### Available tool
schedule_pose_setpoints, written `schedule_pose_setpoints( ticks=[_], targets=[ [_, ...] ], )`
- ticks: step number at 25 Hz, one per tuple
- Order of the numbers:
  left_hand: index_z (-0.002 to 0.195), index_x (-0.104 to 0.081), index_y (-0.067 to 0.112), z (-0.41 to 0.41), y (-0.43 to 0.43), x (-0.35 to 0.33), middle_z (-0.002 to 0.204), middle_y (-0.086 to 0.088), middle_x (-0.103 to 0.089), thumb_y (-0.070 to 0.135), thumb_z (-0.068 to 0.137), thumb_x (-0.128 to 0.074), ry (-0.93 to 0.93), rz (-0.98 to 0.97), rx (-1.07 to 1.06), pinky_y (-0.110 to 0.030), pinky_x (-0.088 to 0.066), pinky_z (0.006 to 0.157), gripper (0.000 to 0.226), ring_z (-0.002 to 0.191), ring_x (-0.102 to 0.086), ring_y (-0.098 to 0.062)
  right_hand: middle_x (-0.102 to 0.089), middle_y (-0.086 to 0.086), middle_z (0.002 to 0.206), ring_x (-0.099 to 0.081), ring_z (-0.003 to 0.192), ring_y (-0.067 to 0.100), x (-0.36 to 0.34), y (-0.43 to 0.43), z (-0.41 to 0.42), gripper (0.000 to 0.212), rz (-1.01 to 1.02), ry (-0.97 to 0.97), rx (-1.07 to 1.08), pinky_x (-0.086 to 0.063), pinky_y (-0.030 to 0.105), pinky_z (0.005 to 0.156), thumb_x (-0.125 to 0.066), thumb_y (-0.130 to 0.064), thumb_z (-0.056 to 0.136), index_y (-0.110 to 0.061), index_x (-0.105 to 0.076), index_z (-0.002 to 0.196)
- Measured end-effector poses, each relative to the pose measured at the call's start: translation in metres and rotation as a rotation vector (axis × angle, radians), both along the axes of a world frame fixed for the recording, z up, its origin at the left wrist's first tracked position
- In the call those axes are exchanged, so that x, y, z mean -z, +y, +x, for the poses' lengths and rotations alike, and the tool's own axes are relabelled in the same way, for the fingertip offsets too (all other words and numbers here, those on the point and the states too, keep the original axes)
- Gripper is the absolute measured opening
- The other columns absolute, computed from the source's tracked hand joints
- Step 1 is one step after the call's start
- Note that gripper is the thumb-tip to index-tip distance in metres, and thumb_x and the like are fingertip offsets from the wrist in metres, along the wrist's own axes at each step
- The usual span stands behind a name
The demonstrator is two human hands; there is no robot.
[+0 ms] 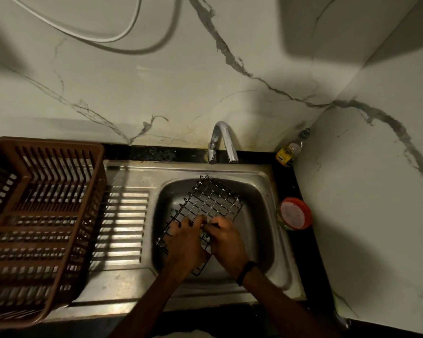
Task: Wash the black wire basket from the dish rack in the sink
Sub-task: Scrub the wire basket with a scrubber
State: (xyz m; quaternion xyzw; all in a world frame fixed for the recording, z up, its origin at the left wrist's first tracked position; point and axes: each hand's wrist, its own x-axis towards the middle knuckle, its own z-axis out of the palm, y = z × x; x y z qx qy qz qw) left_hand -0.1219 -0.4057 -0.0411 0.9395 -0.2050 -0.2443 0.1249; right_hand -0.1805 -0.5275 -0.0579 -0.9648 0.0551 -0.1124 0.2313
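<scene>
A pale marble wall (181, 81) rises behind a black counter (152, 152). A brown plastic dish rack (42, 215) stands at 9 o'clock from the steel sink (257, 215), on the ribbed drainboard (122, 215).

The black wire basket (213, 201) lies tilted in the sink bowl, its far end pointing to 12 o'clock and its near end under the hands. The left hand (183, 242) grips the near part of the basket with its fingers curled over the mesh. The right hand (226, 242), touching it at 3 o'clock, pinches at the same wires with bunched fingers. Whether it also holds a scrubber cannot be told.

The chrome tap (224, 140) stands at 12 o'clock of the bowl. A red-lidded tub (294, 213) sits at 3 o'clock on the counter, and a small bottle (291, 150) stands in the corner at 1 o'clock. A dark band (246, 272) circles the right wrist.
</scene>
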Motion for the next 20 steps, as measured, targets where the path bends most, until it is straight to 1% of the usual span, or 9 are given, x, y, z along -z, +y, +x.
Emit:
schedule_pose_setpoints(
  ticks=[2,4,5,9,13,14,15,17,20],
  targets=[
    [0.150,-0.022,0.045,-0.002,-0.001,0.000,0.152,-0.005,-0.036,0.043,0.072,-0.085,0.017,0.017,0.001,-0.057,-0.039,0.107,0.100,0.140,-0.031,-0.036,-0.059,0.004,0.097,-0.054,0.087,0.013,-0.002,-0.021,0.011,0.020,0.150,0.013,0.201,-0.051,0.027,0.073,-0.060,-0.012,0.089,-0.012,-0.072,0.106],
    [0.150,-0.023,0.044,-0.003,-0.004,0.000,0.153,-0.005,-0.035,0.042,0.072,-0.086,0.034,0.021,0.006,-0.057,-0.039,0.107,0.100,0.140,-0.031,-0.036,-0.061,0.010,0.105,-0.058,0.091,0.019,-0.008,-0.033,0.022,0.023,0.129,-0.027,0.408,-0.055,0.031,0.078,-0.056,-0.014,0.093,-0.007,-0.071,0.109],
    [0.151,-0.023,0.043,-0.003,-0.004,-0.002,0.154,-0.006,-0.034,0.041,0.072,-0.086,0.038,0.013,0.004,-0.057,-0.038,0.108,0.100,0.141,-0.031,-0.036,-0.061,0.011,0.106,-0.059,0.092,0.021,-0.007,-0.027,0.024,0.023,0.104,-0.037,0.391,-0.055,0.030,0.079,-0.055,-0.014,0.093,-0.007,-0.071,0.108],
    [0.151,-0.022,0.042,0.003,0.000,-0.001,0.154,-0.006,-0.034,0.039,0.075,-0.084,0.014,0.011,0.009,-0.057,-0.037,0.109,0.098,0.142,-0.029,-0.037,-0.064,0.007,0.095,-0.059,0.086,0.021,0.006,0.008,-0.001,0.016,0.025,0.051,0.006,-0.055,0.036,0.074,-0.067,-0.013,0.086,-0.013,-0.071,0.102],
    [0.153,-0.021,0.043,0.001,0.001,0.002,0.156,-0.006,-0.031,0.039,0.072,-0.086,0.067,0.083,0.101,-0.060,-0.034,0.111,0.104,0.144,-0.025,-0.038,-0.057,0.009,0.115,-0.051,0.111,0.027,0.002,-0.056,0.031,0.021,-0.069,0.191,0.418,-0.045,0.044,0.097,-0.063,-0.024,0.090,-0.014,-0.068,0.108],
    [0.154,-0.020,0.043,0.002,0.001,0.002,0.156,-0.006,-0.031,0.039,0.072,-0.086,0.081,0.084,0.145,-0.061,-0.032,0.112,0.105,0.144,-0.024,-0.038,-0.054,0.006,0.117,-0.049,0.116,0.027,0.000,-0.073,0.037,0.019,0.085,0.247,0.444,-0.043,0.044,0.101,-0.062,-0.022,0.092,-0.013,-0.068,0.108],
    [0.155,-0.020,0.044,0.004,0.000,0.002,0.157,-0.006,-0.030,0.038,0.073,-0.085,0.087,0.082,0.193,-0.062,-0.030,0.113,0.105,0.145,-0.023,-0.038,-0.056,0.003,0.116,-0.052,0.117,0.028,-0.005,-0.085,0.042,0.016,0.361,0.321,0.403,-0.045,0.045,0.100,-0.060,-0.019,0.094,-0.012,-0.067,0.107],
    [0.155,-0.019,0.044,0.009,0.000,0.003,0.157,-0.006,-0.030,0.037,0.075,-0.084,0.063,0.098,0.298,-0.062,-0.026,0.115,0.103,0.144,-0.023,-0.037,-0.065,0.007,0.111,-0.062,0.110,0.029,-0.006,-0.100,0.042,0.015,0.856,0.480,0.255,-0.054,0.043,0.092,-0.055,-0.016,0.098,-0.012,-0.066,0.107],
    [0.155,-0.020,0.045,0.013,0.008,0.003,0.155,-0.005,-0.030,0.035,0.078,-0.081,0.006,0.115,0.406,-0.061,-0.021,0.118,0.099,0.143,-0.024,-0.034,-0.068,0.011,0.109,-0.066,0.097,0.021,-0.008,-0.106,0.026,0.017,0.978,0.591,0.169,-0.057,0.034,0.081,-0.053,-0.014,0.099,-0.009,-0.065,0.110]
  ],
)
